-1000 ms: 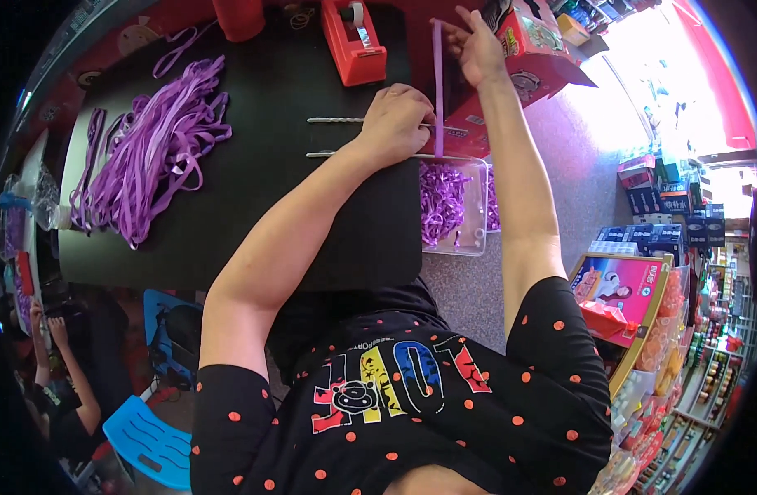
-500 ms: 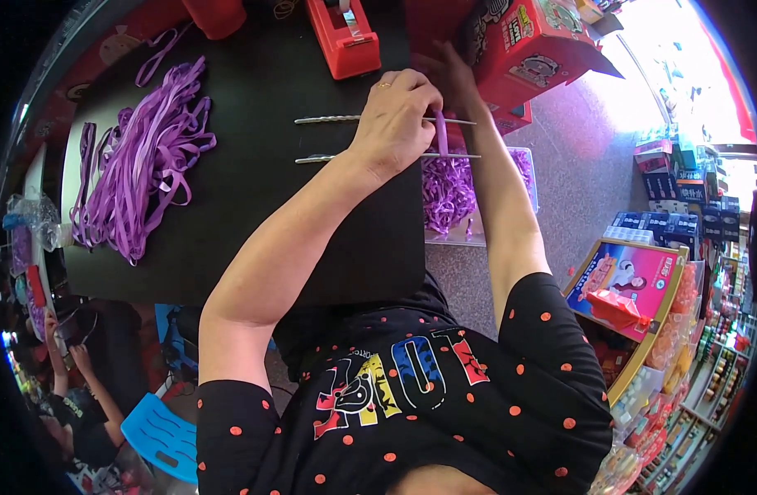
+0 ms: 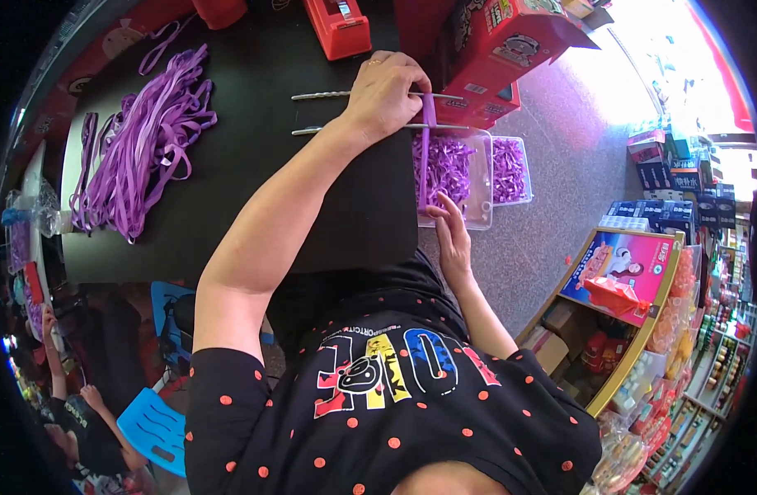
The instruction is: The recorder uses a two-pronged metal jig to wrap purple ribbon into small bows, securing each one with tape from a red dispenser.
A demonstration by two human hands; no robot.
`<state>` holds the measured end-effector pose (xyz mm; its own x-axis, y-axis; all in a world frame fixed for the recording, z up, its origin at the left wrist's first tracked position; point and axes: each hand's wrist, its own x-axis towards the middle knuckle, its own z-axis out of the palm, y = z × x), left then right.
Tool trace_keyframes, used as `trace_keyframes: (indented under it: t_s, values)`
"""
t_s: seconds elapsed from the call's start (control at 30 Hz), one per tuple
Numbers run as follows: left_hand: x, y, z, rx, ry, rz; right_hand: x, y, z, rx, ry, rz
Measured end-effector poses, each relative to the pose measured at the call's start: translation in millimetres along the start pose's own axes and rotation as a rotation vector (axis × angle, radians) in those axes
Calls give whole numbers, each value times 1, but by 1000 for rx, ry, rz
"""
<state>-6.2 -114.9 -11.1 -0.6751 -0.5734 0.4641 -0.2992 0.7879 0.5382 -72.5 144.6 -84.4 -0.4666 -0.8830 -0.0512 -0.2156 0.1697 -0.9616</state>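
Note:
My left hand (image 3: pixel 387 92) lies over two thin metal rods that stick out past the table's right edge. Its thumb and fingers are closed on a narrow purple ribbon (image 3: pixel 425 153) at the upper rod (image 3: pixel 319 96). From there the ribbon passes the lower rod (image 3: pixel 314 130) and stretches toward my body. At its near end my right hand (image 3: pixel 454 243) pinches it with thumb and fingertips. Below the stretched ribbon sits a clear plastic box (image 3: pixel 481 186) filled with small purple ribbon pieces (image 3: pixel 453 165).
A large heap of purple ribbon (image 3: pixel 143 148) lies on the left of the black table (image 3: pixel 255 190). A red tape dispenser (image 3: pixel 341 33) and red carton (image 3: pixel 506 49) stand beyond my hands. Another clear box (image 3: pixel 527 186) holds purple pieces. A display case (image 3: pixel 622 272) stands right.
My right hand has come back from beyond the rods toward my body, drawing the ribbon out straight. My left hand stays at the rods. The view has shifted slightly.

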Motion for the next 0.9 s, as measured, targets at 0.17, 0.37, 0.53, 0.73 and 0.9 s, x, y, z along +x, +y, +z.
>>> trace_keyframes:
  t_s: [0.17, 0.37, 0.53, 0.73, 0.9]
  values:
    - [1, -1, 1, 3, -34, -9, -25, -65, -12, 95, 15, 23]
    - [1, -3, 5, -12, 30, 34, -15, -98, -21, 269, 38, -134]
    - [-1, -2, 1, -15, 2, 10, 31, -140, -31, 511, -2, -307]
    - [-1, -1, -1, -25, -53, -8, 79, -157, -35, 576, -72, -301]
    - [1, -5, 1, -21, -21, 7, 116, -158, -39, 633, -140, -327]
